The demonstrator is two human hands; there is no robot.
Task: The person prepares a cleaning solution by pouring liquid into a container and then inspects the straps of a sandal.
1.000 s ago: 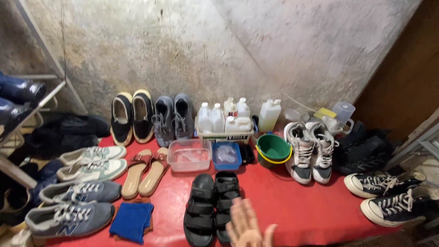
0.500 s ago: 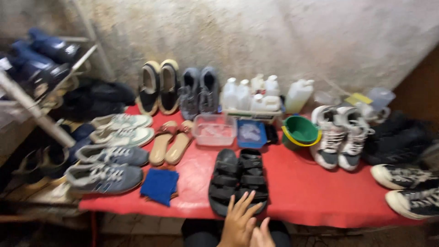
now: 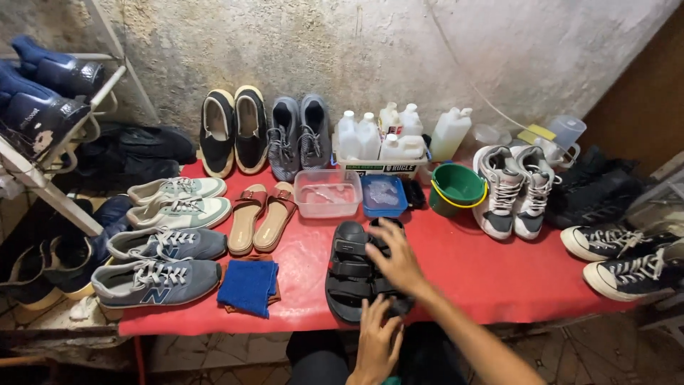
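Both hands are lying with spread fingers, gripping nothing, on the black sandals (image 3: 350, 276): right hand (image 3: 396, 261) over the far one, left hand (image 3: 376, 338) touching their near end.

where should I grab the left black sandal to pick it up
Grip the left sandal by its straps, from above. It lies flat, sole down, so the straps arch clear of the footbed, and its near end is uncovered. The right hand covers its partner.

Bare red table (image 3: 484, 274) right of black sandals (image 3: 353, 274); blue cloth (image 3: 248, 285) crowds left, tubs probably behind.
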